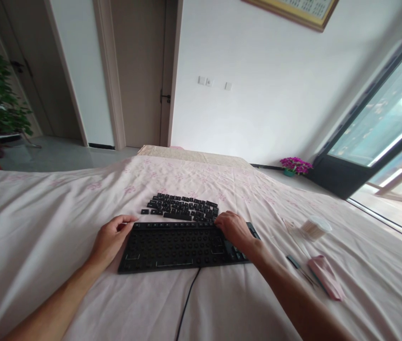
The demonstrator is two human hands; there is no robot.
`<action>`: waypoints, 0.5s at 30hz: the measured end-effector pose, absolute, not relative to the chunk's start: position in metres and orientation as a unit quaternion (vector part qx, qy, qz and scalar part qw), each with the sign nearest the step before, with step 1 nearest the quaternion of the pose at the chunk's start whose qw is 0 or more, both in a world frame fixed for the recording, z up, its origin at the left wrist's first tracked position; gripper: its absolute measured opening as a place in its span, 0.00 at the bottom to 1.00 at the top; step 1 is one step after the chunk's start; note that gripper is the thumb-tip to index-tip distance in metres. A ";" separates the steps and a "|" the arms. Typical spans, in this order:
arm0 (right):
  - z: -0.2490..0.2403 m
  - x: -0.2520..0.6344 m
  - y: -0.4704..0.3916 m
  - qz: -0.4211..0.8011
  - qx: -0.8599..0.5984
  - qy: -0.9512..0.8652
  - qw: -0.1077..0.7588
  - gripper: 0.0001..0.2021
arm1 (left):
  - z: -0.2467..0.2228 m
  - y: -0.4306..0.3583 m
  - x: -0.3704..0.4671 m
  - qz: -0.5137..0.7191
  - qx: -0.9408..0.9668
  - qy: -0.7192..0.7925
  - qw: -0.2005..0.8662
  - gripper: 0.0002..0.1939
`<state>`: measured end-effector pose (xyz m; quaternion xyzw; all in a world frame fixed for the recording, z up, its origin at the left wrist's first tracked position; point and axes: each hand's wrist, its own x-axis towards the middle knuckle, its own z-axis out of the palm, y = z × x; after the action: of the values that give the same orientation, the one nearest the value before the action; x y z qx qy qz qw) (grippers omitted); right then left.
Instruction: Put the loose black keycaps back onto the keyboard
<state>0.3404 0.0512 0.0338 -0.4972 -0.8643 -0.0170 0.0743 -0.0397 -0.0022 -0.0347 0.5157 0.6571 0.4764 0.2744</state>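
Note:
A black keyboard (176,248) lies on the pink patterned cloth, most of its main area without keycaps. Its top row and some keys at the right end still have caps. Loose black keycaps (183,206) lie in rows just behind it. My left hand (114,234) rests at the keyboard's upper left corner, thumb and forefinger close to each other; whether anything is between them is too small to tell. My right hand (234,229) is over the upper right part, its fingers bent together at the top row, and what they hold is hidden.
On the cloth (90,203) at the right are a round clear tub of cotton swabs (315,228), loose swabs, a thin tool (301,269) and a folded pink cloth (326,277). The keyboard's cable (187,303) runs toward me.

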 end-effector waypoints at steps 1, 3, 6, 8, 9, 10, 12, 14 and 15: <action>0.034 0.340 0.051 -0.018 -0.497 -0.865 0.074 0.10 | -0.035 -0.002 -0.040 0.477 0.515 0.655 0.278 0.18; 0.035 0.339 0.051 -0.018 -0.493 -0.867 0.078 0.10 | -0.035 -0.002 -0.040 0.480 0.512 0.653 0.285 0.18; 0.036 0.338 0.050 -0.012 -0.488 -0.868 0.090 0.10 | -0.034 -0.003 -0.039 0.486 0.508 0.650 0.289 0.18; 0.036 0.338 0.050 -0.003 -0.489 -0.867 0.098 0.10 | -0.033 -0.004 -0.039 0.488 0.509 0.649 0.288 0.18; 0.036 0.338 0.050 0.001 -0.489 -0.866 0.102 0.10 | -0.032 -0.004 -0.038 0.487 0.509 0.649 0.287 0.18; 0.035 0.338 0.050 0.004 -0.487 -0.867 0.107 0.10 | -0.032 -0.004 -0.038 0.486 0.510 0.649 0.286 0.18; 0.034 0.339 0.050 0.007 -0.478 -0.870 0.117 0.11 | -0.031 -0.005 -0.038 0.486 0.510 0.651 0.284 0.18; 0.033 0.340 0.049 0.008 -0.465 -0.875 0.131 0.11 | -0.030 -0.005 -0.037 0.483 0.509 0.653 0.284 0.17; 0.033 0.341 0.048 0.008 -0.459 -0.877 0.140 0.11 | -0.030 -0.005 -0.037 0.482 0.509 0.653 0.285 0.17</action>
<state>0.3412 0.0485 0.0326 -0.4591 -0.8773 0.0085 0.1396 -0.0369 -0.0046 -0.0297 0.5093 0.6535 0.4822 0.2848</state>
